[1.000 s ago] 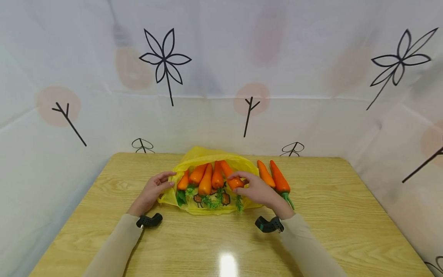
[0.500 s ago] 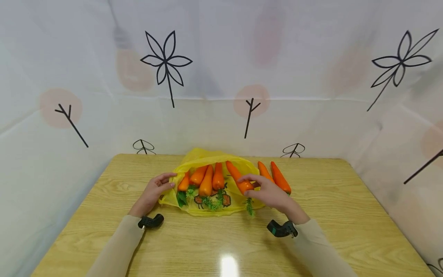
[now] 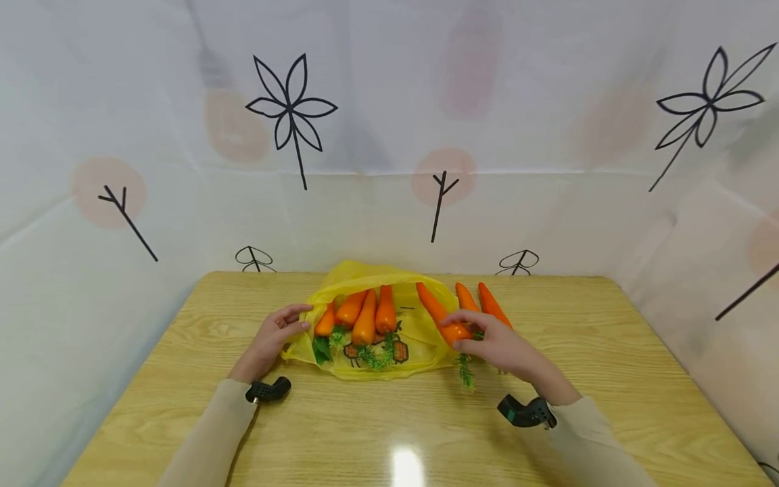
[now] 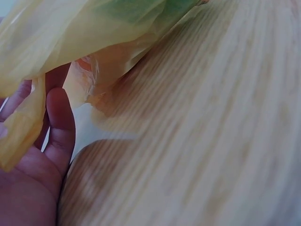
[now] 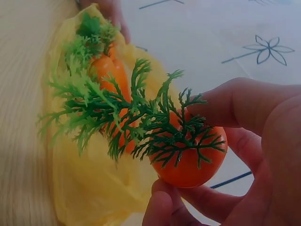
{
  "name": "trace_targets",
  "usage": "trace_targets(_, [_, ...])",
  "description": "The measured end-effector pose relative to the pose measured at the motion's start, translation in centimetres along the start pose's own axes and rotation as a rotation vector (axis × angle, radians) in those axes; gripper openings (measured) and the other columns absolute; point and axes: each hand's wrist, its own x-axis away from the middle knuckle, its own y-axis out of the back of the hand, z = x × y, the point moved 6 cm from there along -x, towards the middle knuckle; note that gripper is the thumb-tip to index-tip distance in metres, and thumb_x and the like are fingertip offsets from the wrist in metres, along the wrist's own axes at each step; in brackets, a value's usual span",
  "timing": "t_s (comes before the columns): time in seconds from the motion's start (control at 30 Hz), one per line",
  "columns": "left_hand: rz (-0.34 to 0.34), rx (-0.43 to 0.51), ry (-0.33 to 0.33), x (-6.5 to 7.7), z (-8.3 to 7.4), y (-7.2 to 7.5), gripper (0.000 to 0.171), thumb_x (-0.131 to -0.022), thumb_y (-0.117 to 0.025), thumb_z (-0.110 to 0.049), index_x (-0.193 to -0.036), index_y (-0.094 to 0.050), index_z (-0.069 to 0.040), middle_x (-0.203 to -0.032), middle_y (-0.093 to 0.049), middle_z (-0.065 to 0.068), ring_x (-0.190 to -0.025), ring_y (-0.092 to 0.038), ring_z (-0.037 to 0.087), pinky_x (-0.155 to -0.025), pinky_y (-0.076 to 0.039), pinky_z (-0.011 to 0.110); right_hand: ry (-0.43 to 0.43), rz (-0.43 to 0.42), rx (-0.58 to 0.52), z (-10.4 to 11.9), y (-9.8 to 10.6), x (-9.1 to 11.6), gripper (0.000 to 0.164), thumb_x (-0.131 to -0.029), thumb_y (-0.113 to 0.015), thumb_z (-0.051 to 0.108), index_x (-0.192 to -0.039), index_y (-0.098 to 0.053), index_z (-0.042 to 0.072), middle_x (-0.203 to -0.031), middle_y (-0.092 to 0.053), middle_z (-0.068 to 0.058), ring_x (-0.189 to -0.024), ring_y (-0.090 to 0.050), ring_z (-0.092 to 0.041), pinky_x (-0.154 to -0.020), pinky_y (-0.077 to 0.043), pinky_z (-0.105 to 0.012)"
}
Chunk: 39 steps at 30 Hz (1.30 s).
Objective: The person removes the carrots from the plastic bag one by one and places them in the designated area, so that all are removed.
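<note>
At the right side of the yellow plastic bag (image 3: 420, 355), my right hand (image 3: 502, 345) grips a carrot (image 3: 433, 306) by its thick end. Thumb and fingers close around that end in the right wrist view, where its feathery green top (image 5: 117, 117) sticks out toward the camera. The carrot's tip still lies within the bag's mouth. My left hand (image 3: 268, 341) holds the bag's left edge; in the left wrist view the yellow film (image 4: 23, 127) passes between its fingers and over the palm. Several more carrots (image 3: 365, 321) with green tops lie inside the bag.
Two carrots (image 3: 491, 304) lie on the wooden table (image 3: 341, 433) just right of the bag, partly behind my right hand. White patterned cloth (image 3: 377, 210) stands behind the table and at both sides.
My right hand has drawn the gripped carrot rightward and slightly toward me, away from the other carrots in the bag. The left hand has stayed at the bag's edge.
</note>
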Motion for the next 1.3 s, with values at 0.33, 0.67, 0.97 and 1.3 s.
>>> trace_targets(0.33, [0.004, 0.003, 0.01, 0.2, 0.0, -0.2, 0.048, -0.098, -0.066, -0.018, -0.14, -0.053, 0.001, -0.149, -0.043, 0.018, -0.115, -0.057, 0.009, -0.088, -0.05, 0.023, -0.03, -0.015, 0.008, -0.4, 2.0, 2.2, 0.032, -0.097, -0.068, 0.023, -0.128, -0.062, 0.016, -0.121, -0.057, -0.014, -0.097, -0.053, -0.03, -0.078, -0.048, -0.038])
trace_targets(0.67, [-0.007, -0.025, -0.003, 0.1, 0.1, 0.1, 0.045, -0.098, -0.065, -0.016, -0.138, -0.054, 0.001, -0.147, -0.045, 0.018, -0.113, -0.058, 0.009, -0.087, -0.051, 0.023, -0.018, -0.048, -0.012, -1.3, 4.1, 4.0, 0.034, -0.098, -0.065, 0.02, -0.13, -0.06, 0.012, -0.127, -0.056, -0.015, -0.106, -0.051, -0.034, -0.081, -0.05, -0.044])
trace_targets(0.97, [-0.008, -0.035, -0.001, 0.0, 0.3, -0.1, 0.046, -0.098, -0.066, -0.017, -0.138, -0.054, 0.002, -0.148, -0.044, 0.021, -0.112, -0.057, 0.008, -0.086, -0.05, 0.022, -0.081, -0.129, 0.018, -3.3, 6.3, 5.1, 0.037, -0.099, -0.064, 0.023, -0.134, -0.059, 0.011, -0.138, -0.05, -0.017, -0.112, -0.049, -0.034, -0.086, -0.048, -0.049])
trace_targets(1.3, [-0.01, -0.033, 0.005, 0.0, 0.1, -0.2, 0.046, -0.098, -0.066, -0.018, -0.138, -0.054, 0.002, -0.145, -0.047, 0.019, -0.111, -0.059, 0.011, -0.087, -0.051, 0.024, -0.118, -0.181, 0.021, -5.8, 8.2, 5.9, 0.045, -0.102, -0.059, 0.024, -0.142, -0.051, 0.005, -0.142, -0.046, -0.02, -0.109, -0.053, -0.024, -0.087, -0.048, -0.046])
